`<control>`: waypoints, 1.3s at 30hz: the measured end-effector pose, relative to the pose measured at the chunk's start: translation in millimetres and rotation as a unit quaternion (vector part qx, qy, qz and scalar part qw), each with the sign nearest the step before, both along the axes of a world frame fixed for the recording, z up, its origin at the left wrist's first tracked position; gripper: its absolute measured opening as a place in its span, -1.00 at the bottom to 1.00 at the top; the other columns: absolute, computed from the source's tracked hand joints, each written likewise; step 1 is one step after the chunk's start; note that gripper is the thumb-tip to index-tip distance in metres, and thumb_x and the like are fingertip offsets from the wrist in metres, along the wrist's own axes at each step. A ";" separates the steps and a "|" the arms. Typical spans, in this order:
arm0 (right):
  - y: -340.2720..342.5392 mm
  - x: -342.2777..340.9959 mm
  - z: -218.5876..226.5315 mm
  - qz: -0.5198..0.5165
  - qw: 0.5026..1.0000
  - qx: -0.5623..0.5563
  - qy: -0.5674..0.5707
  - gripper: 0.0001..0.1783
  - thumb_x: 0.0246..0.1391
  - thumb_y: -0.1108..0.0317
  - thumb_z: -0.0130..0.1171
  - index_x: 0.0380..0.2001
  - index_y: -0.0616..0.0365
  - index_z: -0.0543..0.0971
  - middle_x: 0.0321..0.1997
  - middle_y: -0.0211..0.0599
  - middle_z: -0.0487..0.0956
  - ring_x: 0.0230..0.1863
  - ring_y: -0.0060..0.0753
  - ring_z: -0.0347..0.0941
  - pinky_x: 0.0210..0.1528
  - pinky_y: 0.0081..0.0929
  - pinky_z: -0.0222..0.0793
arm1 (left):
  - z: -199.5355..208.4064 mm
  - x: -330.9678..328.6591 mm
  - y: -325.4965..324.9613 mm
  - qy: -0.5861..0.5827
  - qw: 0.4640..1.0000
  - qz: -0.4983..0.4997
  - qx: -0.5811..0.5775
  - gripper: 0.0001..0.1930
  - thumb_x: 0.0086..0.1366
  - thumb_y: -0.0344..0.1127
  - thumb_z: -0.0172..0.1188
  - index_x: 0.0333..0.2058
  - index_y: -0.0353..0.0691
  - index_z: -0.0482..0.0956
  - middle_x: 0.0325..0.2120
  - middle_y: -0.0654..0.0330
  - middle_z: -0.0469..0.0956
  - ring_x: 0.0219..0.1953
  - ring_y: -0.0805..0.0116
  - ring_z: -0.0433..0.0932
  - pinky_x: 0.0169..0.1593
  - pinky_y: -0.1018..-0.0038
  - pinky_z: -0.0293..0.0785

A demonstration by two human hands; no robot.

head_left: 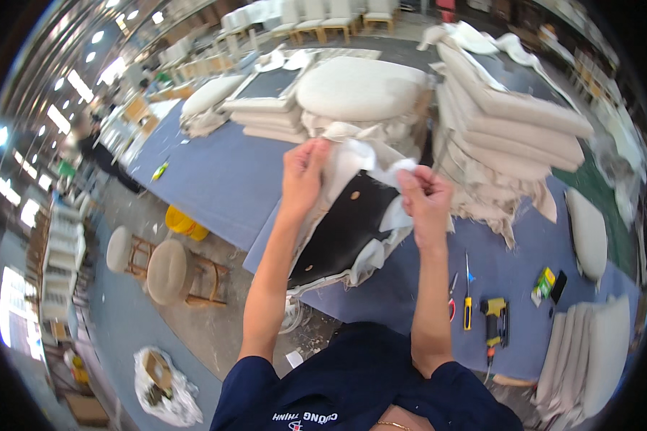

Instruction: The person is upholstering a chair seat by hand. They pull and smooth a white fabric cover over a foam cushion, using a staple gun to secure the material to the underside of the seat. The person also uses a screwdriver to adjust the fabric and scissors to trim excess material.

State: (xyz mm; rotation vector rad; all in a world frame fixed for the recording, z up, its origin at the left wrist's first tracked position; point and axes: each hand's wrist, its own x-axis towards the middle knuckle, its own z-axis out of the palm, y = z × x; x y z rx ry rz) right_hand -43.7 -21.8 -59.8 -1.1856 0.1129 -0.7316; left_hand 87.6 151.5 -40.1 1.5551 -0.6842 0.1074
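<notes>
In front of me a chair cushion lies with its black backing [345,230] facing up and pale fabric loose around its edges. My left hand [306,172] is closed on the white lining fabric [356,154] at the cushion's far left corner. At the far right corner my right hand [427,197] pinches the same white material between thumb and fingers. Between the two hands the lining is lifted and bunched. A loose flap of it [369,258] hangs over the near right edge of the cushion.
Stacked beige cushions [510,136] stand at the right, with further piles [363,90] behind. On the blue-covered table [381,316] lie a yellow-handled screwdriver [468,312], red-handled scissors [452,307] and a staple gun [493,323]. Upholstered stools [171,271] stand on the floor to the left.
</notes>
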 end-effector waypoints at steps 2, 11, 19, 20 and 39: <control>1.4 1.0 1.8 0.008 1.000 -0.014 0.008 -0.83 0.17 0.37 0.34 -0.43 0.23 0.64 -0.63 -0.65 0.43 -0.62 -0.84 0.24 -0.59 -0.71 0.02 | 7.0 -4.7 -12.5 0.035 0.997 -0.030 -0.062 -0.61 0.53 -0.13 0.06 -0.26 -0.38 0.66 -0.48 0.47 0.52 -0.39 0.67 0.35 -0.27 0.60 0.31; 30.5 29.3 3.9 0.064 0.990 -0.124 -0.010 -0.76 0.26 0.35 0.26 -0.45 0.29 0.58 -0.57 -0.69 0.38 -0.54 -0.85 0.18 -0.53 -0.70 0.04 | 11.8 -19.0 -14.6 0.057 0.996 -0.051 -0.047 -0.62 0.53 -0.16 0.08 -0.45 -0.30 0.55 -0.54 0.49 0.40 -0.46 0.71 0.22 -0.38 0.59 0.17; 25.4 5.9 -8.7 -0.016 0.993 -0.117 -0.030 -0.90 0.21 0.44 0.24 -0.35 0.27 0.61 -0.54 -0.73 0.34 -0.55 -0.89 0.10 -0.55 -0.71 -0.08 | -0.7 -34.1 -18.7 -0.022 0.999 -0.016 -0.022 -0.61 0.50 -0.14 0.11 -0.43 -0.36 0.53 -0.56 0.36 0.33 -0.43 0.58 0.22 -0.35 0.52 0.18; 21.7 2.7 -11.2 -0.045 0.991 -0.119 -0.034 -0.92 0.20 0.46 0.24 -0.31 0.27 0.62 -0.53 -0.72 0.36 -0.56 -0.90 0.10 -0.56 -0.72 -0.08 | -1.4 -34.9 -18.9 -0.031 0.999 -0.006 -0.016 -0.61 0.50 -0.14 0.12 -0.41 -0.38 0.54 -0.56 0.33 0.34 -0.43 0.55 0.23 -0.34 0.50 0.19; 31.4 4.8 -50.9 0.143 0.792 -0.574 -0.150 -0.66 -0.19 0.68 0.09 -0.28 0.20 0.62 -0.35 -0.05 0.59 -0.26 0.06 0.56 -0.20 -0.20 0.45 | 0.4 -34.0 -16.3 -0.167 0.976 0.137 0.009 -0.76 0.39 -0.27 0.15 -0.40 -0.33 0.54 -0.55 -0.05 0.44 -0.43 0.02 0.37 -0.29 0.20 0.28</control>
